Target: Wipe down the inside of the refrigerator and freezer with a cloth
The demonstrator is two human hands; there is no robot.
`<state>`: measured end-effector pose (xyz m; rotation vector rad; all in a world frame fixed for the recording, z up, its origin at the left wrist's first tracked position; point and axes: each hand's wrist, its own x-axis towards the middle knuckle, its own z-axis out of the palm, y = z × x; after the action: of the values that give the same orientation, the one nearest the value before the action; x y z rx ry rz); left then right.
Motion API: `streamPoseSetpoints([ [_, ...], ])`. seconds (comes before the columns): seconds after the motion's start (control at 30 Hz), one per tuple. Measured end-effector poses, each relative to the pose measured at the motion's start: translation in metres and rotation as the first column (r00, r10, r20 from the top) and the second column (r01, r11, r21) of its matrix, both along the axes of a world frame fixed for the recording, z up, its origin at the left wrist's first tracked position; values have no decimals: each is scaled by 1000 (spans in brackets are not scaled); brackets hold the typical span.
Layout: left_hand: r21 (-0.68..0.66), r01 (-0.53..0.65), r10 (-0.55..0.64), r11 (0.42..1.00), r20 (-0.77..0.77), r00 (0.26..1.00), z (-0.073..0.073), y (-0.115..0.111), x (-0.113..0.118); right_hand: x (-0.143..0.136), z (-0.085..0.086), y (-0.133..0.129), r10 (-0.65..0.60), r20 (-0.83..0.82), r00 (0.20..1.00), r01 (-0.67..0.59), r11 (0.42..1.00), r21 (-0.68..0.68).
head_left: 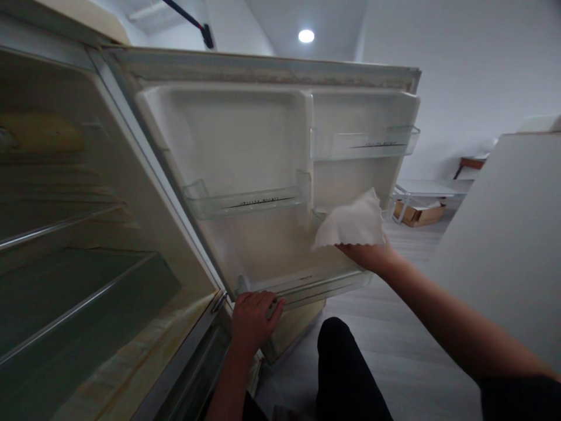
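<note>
An open refrigerator door (236, 134) fills the middle of the view, with clear plastic shelves on its inner side. My left hand (254, 318) grips the edge of the lowest door shelf (324, 292), fingers curled over its left end. In my right hand (368, 254) is a white cloth (353, 225) with a scalloped edge, draped over the fingers near the right door shelf. The cloth hides most of those fingers and part of that shelf. Higher up are an upper right shelf (363, 143) and a left middle shelf (249, 202).
At left is the fridge interior (144, 158), with glass shelves and yellowish stains along its bottom edge. My knee (346, 362) is below the door. A white panel (504, 234) stands at right. Farther back, a cardboard box (421, 214) sits under a low white table (425, 187).
</note>
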<state>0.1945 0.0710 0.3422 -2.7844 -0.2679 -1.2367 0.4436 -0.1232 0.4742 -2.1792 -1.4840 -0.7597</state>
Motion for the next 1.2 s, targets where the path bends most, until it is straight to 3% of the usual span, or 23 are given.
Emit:
streamPoseSetpoints([
  [0.13, 19, -16, 16, 1000, 7, 1000, -1, 0, 2, -18, 16, -1, -133, 175, 976, 139, 990, -24],
  [0.3, 31, -28, 28, 999, -1, 1000, -1, -1, 7, -42, 28, 34, -146, 166, 975, 152, 988, -22],
  [0.5, 67, -47, 46, 997, 16, 999, -2, -1, 14, -51, 25, 68, -188, 254, 949, 165, 980, 108],
  [0.67, 80, -40, 39, 996, 21, 999, 0, -2, 15, -30, 9, 62, -237, 327, 915, 147, 950, 276],
  [0.93, 52, -33, 33, 998, 8, 999, 0, -1, 14, 36, -5, 20, -387, 189, 902, 290, 870, 399],
  [1.1, 44, -60, 61, 997, -17, 998, -2, -1, 20, 82, -14, 13, -478, -47, 877, 464, 817, 343],
  [1.2, 38, -95, 96, 995, -25, 995, -2, -2, 26, 93, -17, 22, -450, -176, 876, 483, 825, 293],
])
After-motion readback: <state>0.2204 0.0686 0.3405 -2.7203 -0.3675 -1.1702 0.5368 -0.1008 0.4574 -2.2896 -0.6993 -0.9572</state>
